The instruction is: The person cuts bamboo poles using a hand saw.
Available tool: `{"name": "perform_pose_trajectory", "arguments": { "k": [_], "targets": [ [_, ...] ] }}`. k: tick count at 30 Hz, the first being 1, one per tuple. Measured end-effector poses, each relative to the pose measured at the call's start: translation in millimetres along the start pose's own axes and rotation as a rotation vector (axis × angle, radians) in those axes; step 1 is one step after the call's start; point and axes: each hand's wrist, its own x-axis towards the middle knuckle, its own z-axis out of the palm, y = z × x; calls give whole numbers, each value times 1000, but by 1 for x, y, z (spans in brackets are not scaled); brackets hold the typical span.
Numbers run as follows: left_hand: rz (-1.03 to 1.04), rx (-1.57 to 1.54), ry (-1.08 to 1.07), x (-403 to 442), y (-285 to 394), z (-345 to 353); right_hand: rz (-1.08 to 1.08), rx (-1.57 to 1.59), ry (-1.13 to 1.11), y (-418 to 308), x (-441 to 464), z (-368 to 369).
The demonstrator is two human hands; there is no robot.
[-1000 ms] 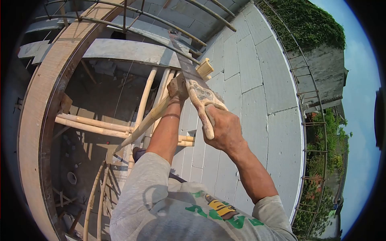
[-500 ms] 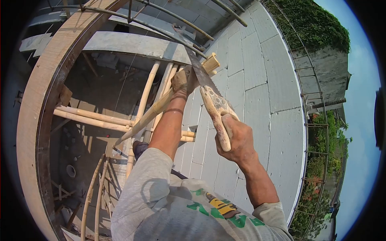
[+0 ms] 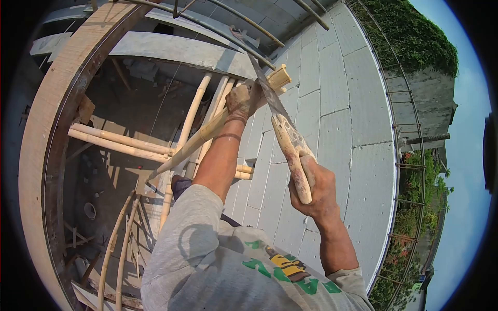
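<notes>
My right hand is closed round the pale wooden handle of a hand saw. The saw's blade slants up and left, lying across a bamboo pole near its cut upper end. Just left of the blade, my left hand is wrapped round this pole, which runs down and left from it. The split, light-coloured pole end sticks out to the right of the blade. Where the teeth meet the bamboo is too small to make out.
A long wooden beam curves down the left side. Horizontal bamboo poles cross below my left hand. Rebar rods pass overhead. A grey block wall stands on the right, with a rebar frame beyond it. The ground lies far below.
My right hand and the saw have moved down and to the right, drawing the blade back. My left hand stays on the pole. The whole view has shifted slightly.
</notes>
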Motion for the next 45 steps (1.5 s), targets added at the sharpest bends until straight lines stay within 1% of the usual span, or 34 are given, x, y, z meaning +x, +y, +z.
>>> {"name": "perform_pose_trajectory", "arguments": {
  "k": [1, 2, 4, 5, 6, 9, 10, 14, 16, 18, 20, 21, 24, 26, 28, 29, 30, 33, 34, 37, 38, 41, 45],
  "targets": [
    [-41, -8, -27, -2, 3, -4, -4, -17, -8, -1, 0, 2],
    [-91, -41, -8, -1, 11, -9, -9, -36, -10, -3, 1, 4],
    [-58, -90, 71, -3, 14, -9, 10, -26, -32, 1, 22, 7],
    [29, -95, 114, -10, 9, -5, 36, -19, -42, 0, 31, 10],
    [115, -103, 176, -10, 6, -3, -2, -91, -7, -7, 43, 17],
    [84, -157, 123, -12, 6, -6, 20, -48, 0, -4, 49, 20],
    [5, -143, 9, -7, 9, -12, 38, -66, -31, -4, 37, 14],
    [-152, -114, -70, -10, 25, -25, -27, -32, 6, 3, -6, 0],
    [-33, -62, 19, -6, 9, -15, -2, -19, 3, 0, 11, 6],
    [-4, -130, 81, -7, 10, -4, 39, -34, -15, -4, 25, 11],
    [84, -202, 132, -11, 10, -9, 48, -70, -35, -1, 46, 16],
    [111, -243, 111, -16, 10, -11, 55, -58, -28, -3, 37, 16],
    [65, -95, 35, -5, 9, -13, 44, 8, 13, -8, 22, 10],
    [1, -18, -4, -6, 7, -4, 4, -35, -2, -3, -4, 3],
    [1, -3, -21, -7, 11, -8, -4, -62, -17, -7, -3, 4],
    [-2, 7, -19, -5, 12, -12, 2, -66, -24, -7, 12, 8],
    [70, -33, 60, -10, 12, -10, 18, -72, -42, -5, 32, 12],
    [116, -166, 160, -11, 1, 1, 93, -132, -71, -14, 73, 27],
    [115, -160, 165, -4, -1, -4, 115, -158, -72, -17, 82, 32],
    [88, -183, 125, -5, -1, 2, 18, -159, -22, -12, 47, 22],
    [64, -140, 80, -4, 5, -2, 74, -75, -34, -16, 28, 11],
    [2, -65, 61, -6, 7, 1, 53, -20, -16, -18, -10, -3],
    [56, -68, 116, 0, 1, 3, 77, -50, -22, -21, 29, 13]
  ]
}}
